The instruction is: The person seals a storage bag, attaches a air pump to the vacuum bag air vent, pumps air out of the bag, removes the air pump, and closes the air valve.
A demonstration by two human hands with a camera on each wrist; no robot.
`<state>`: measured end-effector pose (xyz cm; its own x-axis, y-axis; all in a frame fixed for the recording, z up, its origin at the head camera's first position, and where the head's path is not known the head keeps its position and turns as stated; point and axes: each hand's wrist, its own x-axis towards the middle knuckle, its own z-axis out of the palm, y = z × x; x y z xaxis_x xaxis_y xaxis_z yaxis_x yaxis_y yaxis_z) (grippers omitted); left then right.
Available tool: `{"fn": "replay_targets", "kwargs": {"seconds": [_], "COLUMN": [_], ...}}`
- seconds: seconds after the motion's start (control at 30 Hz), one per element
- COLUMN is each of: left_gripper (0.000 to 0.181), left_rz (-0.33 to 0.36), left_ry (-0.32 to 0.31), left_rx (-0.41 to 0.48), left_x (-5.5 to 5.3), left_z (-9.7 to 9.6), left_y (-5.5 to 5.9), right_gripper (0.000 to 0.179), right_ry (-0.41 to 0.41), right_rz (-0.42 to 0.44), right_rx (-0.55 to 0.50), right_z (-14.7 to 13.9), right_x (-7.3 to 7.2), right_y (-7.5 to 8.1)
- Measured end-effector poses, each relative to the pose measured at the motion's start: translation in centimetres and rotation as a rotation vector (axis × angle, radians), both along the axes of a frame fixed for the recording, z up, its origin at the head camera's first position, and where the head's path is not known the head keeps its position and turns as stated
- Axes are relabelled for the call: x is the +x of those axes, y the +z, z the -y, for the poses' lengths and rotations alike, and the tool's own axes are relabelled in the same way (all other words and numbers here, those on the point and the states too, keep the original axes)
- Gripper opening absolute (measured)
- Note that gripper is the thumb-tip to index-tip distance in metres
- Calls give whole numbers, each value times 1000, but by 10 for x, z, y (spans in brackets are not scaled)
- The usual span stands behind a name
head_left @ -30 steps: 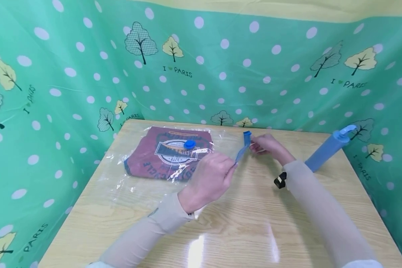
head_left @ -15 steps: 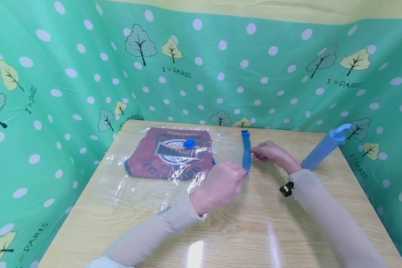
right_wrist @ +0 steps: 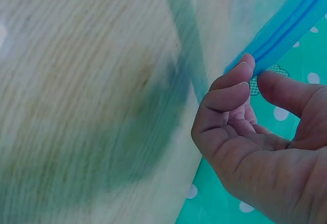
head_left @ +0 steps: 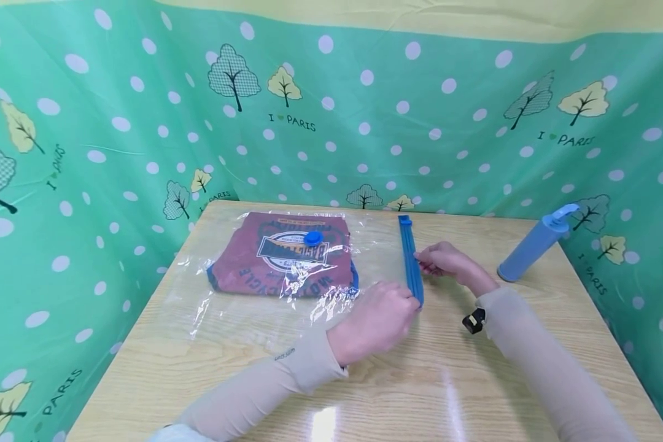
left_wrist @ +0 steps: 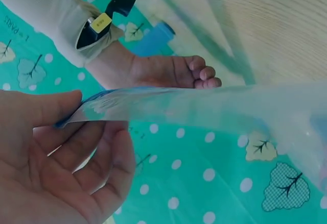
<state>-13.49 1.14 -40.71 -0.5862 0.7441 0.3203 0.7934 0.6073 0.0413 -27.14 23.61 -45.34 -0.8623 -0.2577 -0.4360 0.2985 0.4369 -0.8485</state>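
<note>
A clear vacuum storage bag (head_left: pixel 378 248) lies on the table with a folded maroon printed garment (head_left: pixel 243 258) inside and a round blue valve cap (head_left: pixel 313 238) on top. Its blue zip strip (head_left: pixel 410 252) runs along the right end, a small blue slider (head_left: pixel 404 220) at the far end. My left hand (head_left: pixel 378 319) pinches the near corner of the strip between thumb and fingers; the left wrist view shows the film stretching away from it. Partway along the strip, my right hand (head_left: pixel 447 264) pinches its outer edge between thumb and fingertips, other fingers curled.
A blue hand pump (head_left: pixel 536 245) stands tilted in the head view at the table's right side, beyond my right wrist. Green dotted curtains (head_left: pixel 447 123) close off the back and both sides of the wooden table (head_left: pixel 398 393).
My left hand has moved right and nearer to me with the strip's corner, and the bent strip now lies straight. My right hand has shifted slightly nearer, to the strip's edge.
</note>
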Motion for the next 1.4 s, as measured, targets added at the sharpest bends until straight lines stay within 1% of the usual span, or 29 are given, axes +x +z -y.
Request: {"fn": "replay_targets", "kwargs": {"seconds": [0.13,0.27,0.4,0.6,0.7,0.77,0.83,0.87,0.9,0.97,1.03,1.07,1.17,1.23,1.27,1.3,1.4], "left_gripper": [16,16,24,37,40,38,37,36,33,31,29,27,31,37,40,43,52], "left_rz": [42,76,109,161,197,242,308,341,355,382,406,396,445,488,485,498,483], "left_ry": [11,16,8,-7,-6,14,52,83,109,210,311,365,514,608,645,673,760], "left_rx": [-65,-89,-110,-111,-107,-68,-5,43,102,191,288,325,410,436,436,441,385], "left_x": [4,6,6,8,5,0,-10,-16,-24,-40,-56,-63,-81,-89,-94,-98,-110], "left_z": [-5,-8,-9,-6,0,9,26,37,51,82,117,135,189,222,238,253,294], "left_y": [-3,-9,-14,-17,-17,-14,-9,-4,0,10,18,23,31,32,31,30,23], "right_gripper": [24,25,25,24,21,20,20,21,21,21,21,21,21,21,21,22,23], "right_ry": [-6,-1,2,30,37,33,38,38,39,48,51,51,58,53,54,53,42], "right_rz": [14,13,-1,-16,-21,-12,-10,-7,-4,-5,-7,-5,-2,4,6,8,12], "right_rx": [8,30,38,38,26,23,28,27,26,22,19,17,14,8,4,6,26], "right_z": [-1,-1,-3,-5,-6,-5,-5,-5,-4,-3,-3,-4,-6,-8,-8,-9,-9], "right_x": [2,4,4,5,5,5,5,5,5,7,8,10,13,14,15,15,16], "right_y": [-3,-7,-11,-20,-21,-21,-23,-23,-24,-25,-27,-27,-27,-27,-27,-26,-26]}}
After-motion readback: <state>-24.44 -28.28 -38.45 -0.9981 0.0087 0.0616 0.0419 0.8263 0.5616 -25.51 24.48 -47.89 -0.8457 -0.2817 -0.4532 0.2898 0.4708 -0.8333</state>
